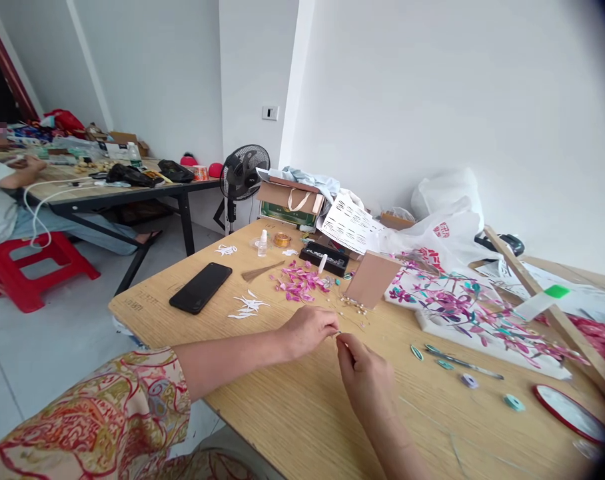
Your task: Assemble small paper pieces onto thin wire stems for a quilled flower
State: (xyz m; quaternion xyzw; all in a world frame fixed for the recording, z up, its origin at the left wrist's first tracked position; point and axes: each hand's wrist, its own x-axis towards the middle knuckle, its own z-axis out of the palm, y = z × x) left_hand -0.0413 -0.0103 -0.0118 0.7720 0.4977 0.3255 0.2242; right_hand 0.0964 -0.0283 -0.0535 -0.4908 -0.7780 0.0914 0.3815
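Head view: a small piece (338, 333), too slight and too covered by fingers to identify, sits where the two hands meet, above the near part of the desk (267, 413). The left hand (308, 329) appears to pinch it between thumb and finger, and the right hand (366, 375) seems to close on it likewise from the other side, presumably because something so fine needs steadying from both ends. Just beyond lie loose pink petals (301, 283) and scattered beads (355, 306), probably heaped there for easy reach. A brown board (372, 279) stands upright beside the beads, though what it serves cannot be told. White petal shapes (247, 306) lie left of the pink heap, apart from it, perhaps to keep the kinds sorted. To the right, flower sprays (455, 303) rest partly on a white foam slab (462, 336), likely as padding for delicate parts. Tweezers (467, 363) and a teal spool (514, 403) lie on the right hand's side, which suits picking up. A black phone (201, 287) lies flat near the left edge, seemingly out of the way.
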